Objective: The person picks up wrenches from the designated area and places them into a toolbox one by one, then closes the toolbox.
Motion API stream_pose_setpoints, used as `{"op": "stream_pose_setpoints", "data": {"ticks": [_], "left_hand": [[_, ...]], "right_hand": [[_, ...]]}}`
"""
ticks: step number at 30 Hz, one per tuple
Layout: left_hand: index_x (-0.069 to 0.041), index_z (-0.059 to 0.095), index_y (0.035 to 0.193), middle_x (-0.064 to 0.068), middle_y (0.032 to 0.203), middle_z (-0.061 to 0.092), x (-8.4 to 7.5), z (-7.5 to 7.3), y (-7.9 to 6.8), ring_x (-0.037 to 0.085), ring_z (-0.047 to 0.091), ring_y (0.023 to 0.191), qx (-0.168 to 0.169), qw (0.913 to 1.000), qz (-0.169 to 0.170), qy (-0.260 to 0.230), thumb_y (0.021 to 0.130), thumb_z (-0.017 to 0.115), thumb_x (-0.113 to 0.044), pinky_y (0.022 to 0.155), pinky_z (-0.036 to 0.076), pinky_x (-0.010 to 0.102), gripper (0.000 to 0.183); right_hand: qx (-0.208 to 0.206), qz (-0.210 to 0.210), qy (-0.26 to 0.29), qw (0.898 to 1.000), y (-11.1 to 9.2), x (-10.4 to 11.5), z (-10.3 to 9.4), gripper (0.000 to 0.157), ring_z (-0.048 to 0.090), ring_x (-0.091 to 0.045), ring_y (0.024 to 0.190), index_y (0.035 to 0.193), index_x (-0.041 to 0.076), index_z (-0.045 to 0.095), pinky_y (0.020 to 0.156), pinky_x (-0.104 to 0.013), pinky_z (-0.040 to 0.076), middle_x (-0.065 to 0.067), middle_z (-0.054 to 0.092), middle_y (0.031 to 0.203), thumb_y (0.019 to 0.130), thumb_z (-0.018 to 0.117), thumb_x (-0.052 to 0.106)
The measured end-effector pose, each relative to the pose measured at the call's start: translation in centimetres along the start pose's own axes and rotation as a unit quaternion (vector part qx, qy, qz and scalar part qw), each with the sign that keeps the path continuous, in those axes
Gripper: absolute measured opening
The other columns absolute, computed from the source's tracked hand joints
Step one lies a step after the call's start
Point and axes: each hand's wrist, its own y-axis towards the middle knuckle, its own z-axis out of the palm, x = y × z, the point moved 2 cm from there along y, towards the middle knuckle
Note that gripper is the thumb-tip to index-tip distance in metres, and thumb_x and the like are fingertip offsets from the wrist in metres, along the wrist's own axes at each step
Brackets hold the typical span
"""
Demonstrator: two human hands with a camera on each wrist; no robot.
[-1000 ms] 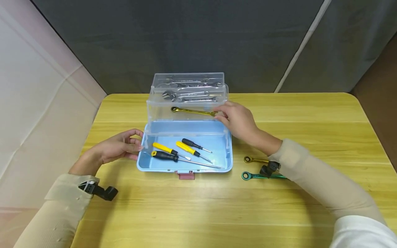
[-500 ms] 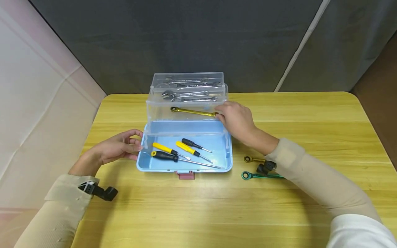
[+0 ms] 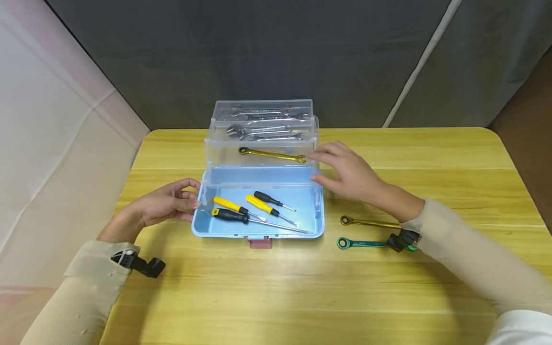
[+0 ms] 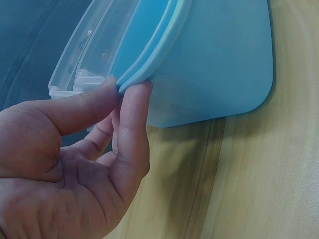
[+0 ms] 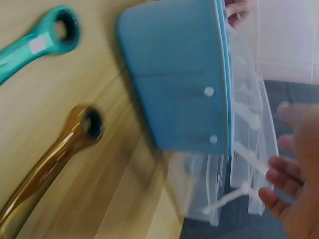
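My left hand [image 3: 166, 206] pinches the left rim of a blue toolbox [image 4: 214, 59] between thumb and fingers, plain in the left wrist view. The toolbox stands unfolded with clear trays [image 3: 258, 143] raised at the back. A gold ratchet wrench [image 3: 273, 155] lies in the lowest tray. Just right of that wrench's open end, my right hand [image 3: 351, 173] is held with loosely bent fingers and thumb apart, holding nothing. On the table below the right forearm lie another gold ratchet wrench [image 3: 366, 223] and a green one [image 3: 366, 243], partly hidden by the wrist camera.
Inside the blue base lie yellow screwdrivers [image 3: 227, 205], a small black screwdriver [image 3: 266, 197] and a long black one [image 3: 230, 215]. Silver wrenches, one an adjustable wrench [image 3: 236, 131], fill the upper trays. A pink latch [image 3: 260, 243] hangs at the front. Dark cloth rises behind the table.
My right hand has let go of the gold ratchet wrench, which stays in the lowest tray, and has drawn back to the right with its fingers spread. The left hand keeps its grip.
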Motion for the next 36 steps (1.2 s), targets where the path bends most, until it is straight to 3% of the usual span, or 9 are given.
{"op": "stream_pose_setpoints", "data": {"ticks": [6, 10, 13, 19, 26, 32, 36], "left_hand": [[-0.012, 0.045, 0.12, 0.004, 0.096, 0.062, -0.1, 0.0, 0.0, 0.019, 0.069, 0.09, -0.006, 1.0, -0.002, 0.004, 0.102, 0.056, 0.003, 0.079, 0.062, 0.032, 0.027], [-0.012, 0.045, 0.121, 0.004, 0.097, 0.062, -0.1, -0.1, -0.1, 0.019, 0.069, 0.09, -0.009, 0.9999, -0.006, 0.005, 0.102, 0.056, 0.003, 0.08, 0.062, 0.033, 0.027], [-0.013, 0.045, 0.121, 0.004, 0.097, 0.062, -0.1, -0.1, 0.0, 0.019, 0.069, 0.09, -0.012, 0.9999, -0.008, 0.003, 0.102, 0.056, 0.003, 0.08, 0.062, 0.033, 0.027], [-0.014, 0.046, 0.12, 0.005, 0.098, 0.062, 0.2, -0.1, 0.0, 0.019, 0.069, 0.091, -0.01, 0.9999, -0.011, -0.001, 0.102, 0.056, 0.003, 0.081, 0.062, 0.034, 0.027], [-0.014, 0.046, 0.12, 0.004, 0.098, 0.063, 0.2, -0.1, 0.1, 0.019, 0.069, 0.091, -0.006, 1.0, -0.008, 0.001, 0.102, 0.056, 0.002, 0.081, 0.062, 0.033, 0.026], [-0.014, 0.046, 0.12, 0.004, 0.097, 0.062, 0.0, 0.0, 0.0, 0.018, 0.069, 0.09, -0.007, 0.9999, -0.006, 0.007, 0.102, 0.056, 0.002, 0.08, 0.062, 0.032, 0.026], [-0.014, 0.046, 0.12, 0.004, 0.097, 0.062, -0.1, 0.1, 0.0, 0.018, 0.069, 0.09, -0.007, 0.9999, -0.007, 0.007, 0.102, 0.056, 0.002, 0.08, 0.062, 0.032, 0.026]], "right_hand": [[0.051, -0.065, -0.033, 0.996, -3.4, -0.8, -1.1, 0.076, 0.033, -0.033, 0.148, 0.156, 0.014, 0.041, 0.117, -0.059, 0.032, -0.009, 0.036, 0.162, 0.093, 0.076, 0.038], [0.09, -0.066, -0.048, 0.993, -5.7, -1.2, -1.4, 0.09, 0.019, -0.03, 0.154, 0.162, 0.018, 0.026, 0.118, -0.061, 0.027, -0.004, 0.02, 0.169, 0.091, 0.075, 0.044], [0.104, -0.06, -0.053, 0.991, -7.3, -1.6, -1.5, 0.095, 0.014, -0.029, 0.155, 0.163, 0.021, 0.022, 0.119, -0.062, 0.025, -0.004, 0.016, 0.17, 0.09, 0.077, 0.046], [0.099, -0.041, -0.047, 0.993, -10.3, -2.5, -1.4, 0.098, 0.013, -0.03, 0.155, 0.163, 0.018, 0.022, 0.12, -0.06, 0.023, -0.005, 0.015, 0.17, 0.087, 0.081, 0.038], [0.084, -0.003, -0.036, 0.996, -14.0, -4.4, -1.7, 0.098, 0.013, -0.028, 0.155, 0.162, 0.014, 0.023, 0.126, -0.042, 0.014, -0.008, 0.015, 0.169, 0.087, 0.082, 0.033], [0.071, 0.026, -0.046, 0.996, -16.5, -6.0, -1.9, 0.099, 0.015, -0.027, 0.155, 0.161, 0.014, 0.027, 0.122, -0.054, 0.022, -0.014, 0.022, 0.167, 0.083, 0.086, 0.032], [0.065, 0.052, -0.04, 0.996, -17.5, -6.7, -2.0, 0.097, 0.017, -0.027, 0.155, 0.159, 0.013, 0.033, 0.123, -0.052, 0.021, -0.015, 0.026, 0.165, 0.081, 0.087, 0.031]]}}
